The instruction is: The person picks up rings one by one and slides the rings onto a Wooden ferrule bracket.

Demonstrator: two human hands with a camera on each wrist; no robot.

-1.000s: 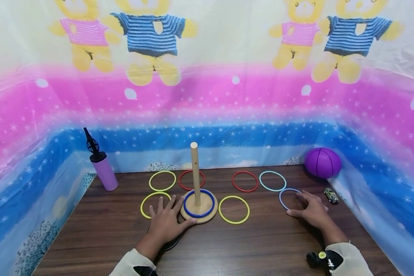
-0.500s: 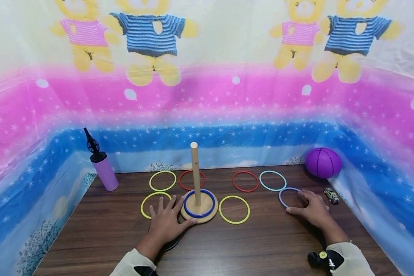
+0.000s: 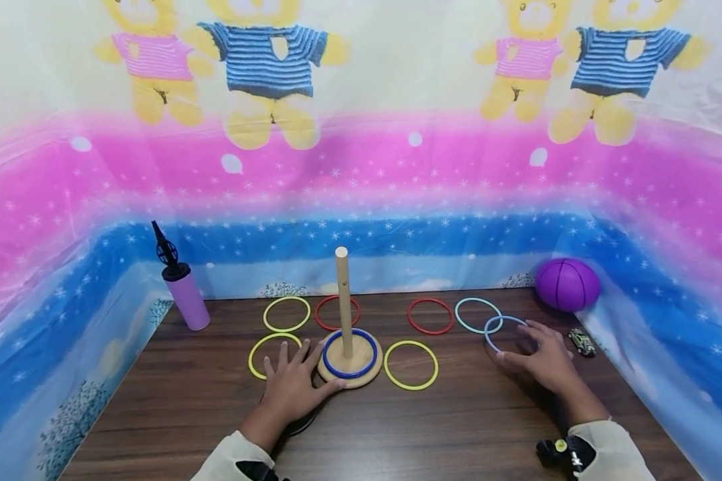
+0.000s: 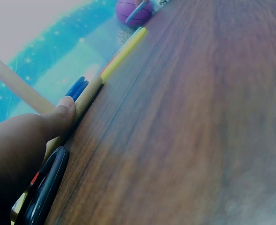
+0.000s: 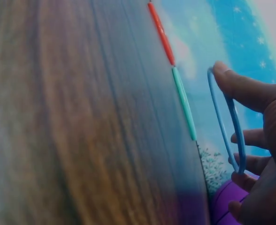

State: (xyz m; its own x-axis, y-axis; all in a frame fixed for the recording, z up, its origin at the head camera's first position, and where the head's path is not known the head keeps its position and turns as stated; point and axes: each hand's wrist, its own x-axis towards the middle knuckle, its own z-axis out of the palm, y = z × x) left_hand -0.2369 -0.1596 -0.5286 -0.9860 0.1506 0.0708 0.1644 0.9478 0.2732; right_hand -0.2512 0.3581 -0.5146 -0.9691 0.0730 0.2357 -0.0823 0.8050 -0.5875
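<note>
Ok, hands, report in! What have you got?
Right hand pinches the pale blue ring, lifting it. Left hand flat against the peg base. Nothing in the way.

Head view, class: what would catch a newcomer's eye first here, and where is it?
The wooden peg stand at the table's centre, a dark blue ring on its base, with the left hand resting against it. Coloured rings lie flat around it, and the right hand lifts a light blue ring near the purple ball at far right.
</note>
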